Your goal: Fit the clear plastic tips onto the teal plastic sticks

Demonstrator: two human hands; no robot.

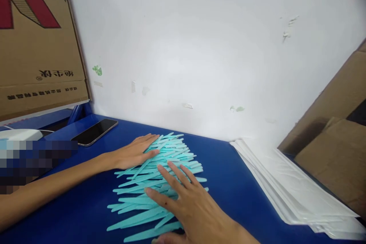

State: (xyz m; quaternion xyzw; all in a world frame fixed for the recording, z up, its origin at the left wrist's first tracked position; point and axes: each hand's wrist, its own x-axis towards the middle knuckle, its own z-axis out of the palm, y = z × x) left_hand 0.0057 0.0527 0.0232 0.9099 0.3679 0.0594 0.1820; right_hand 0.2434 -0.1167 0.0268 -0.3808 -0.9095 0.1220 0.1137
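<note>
A spread heap of thin teal plastic sticks [134, 202] lies on the blue table [228, 183] in front of me. My left hand [135, 153] lies flat on the heap's far left edge, fingers stretched out along the sticks. Nearer to me, my right hand [187, 202] rests palm down on the heap's right side with its fingers spread. Neither hand grips a stick.
A dark phone [95, 132] lies face up at the table's back left. A printed cardboard box [37, 42] stands behind it. A stack of white bags [297, 194] lies at the right, beside brown cartons [334, 137]. A white wall [200, 45] closes the back.
</note>
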